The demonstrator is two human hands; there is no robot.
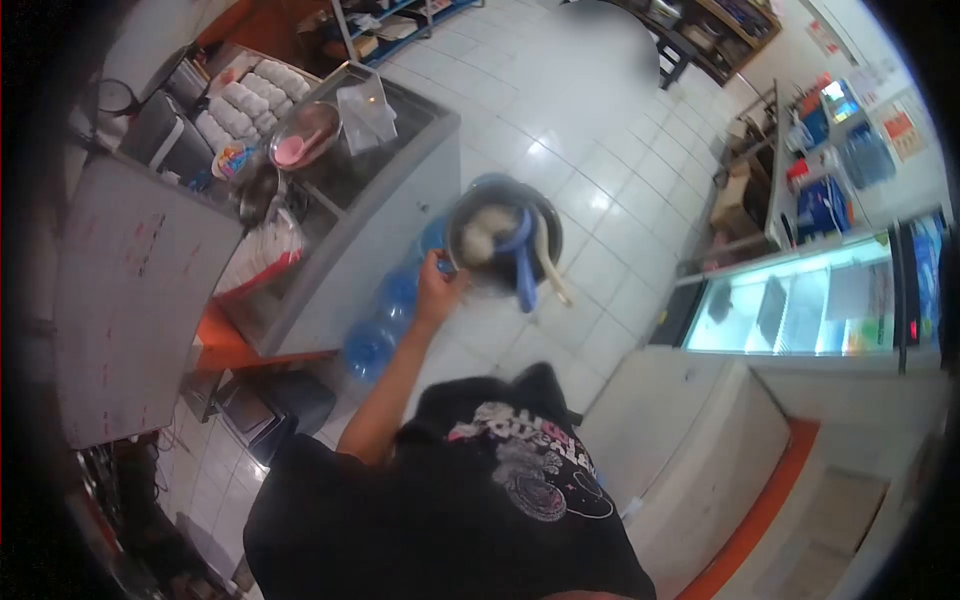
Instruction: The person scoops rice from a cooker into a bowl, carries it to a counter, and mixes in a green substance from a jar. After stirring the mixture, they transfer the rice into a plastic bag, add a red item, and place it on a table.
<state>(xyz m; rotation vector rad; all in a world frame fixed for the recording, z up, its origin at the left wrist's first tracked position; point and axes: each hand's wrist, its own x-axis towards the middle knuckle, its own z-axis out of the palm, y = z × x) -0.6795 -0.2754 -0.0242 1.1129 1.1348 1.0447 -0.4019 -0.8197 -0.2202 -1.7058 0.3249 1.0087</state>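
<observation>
My left hand (440, 288) reaches forward, its fingers closed at the near left rim of a round dark pot (486, 277). Inside the pot lies a pale, rounded mass (486, 232), too blurred to make out. A blue utensil (524, 262) leans in the pot, one end sticking out over the near rim. Beside it, a long cream-coloured piece (549, 258) also hangs over the rim. My right hand is not visible.
Large blue bottles (372, 350) stand on the tiled floor beside a grey counter (400, 205). On this counter are a bowl with pink utensils (300, 145) and stacked white items (243, 105). A lit glass-fronted cooler (795, 305) is at right. A blurred shape covers the upper middle.
</observation>
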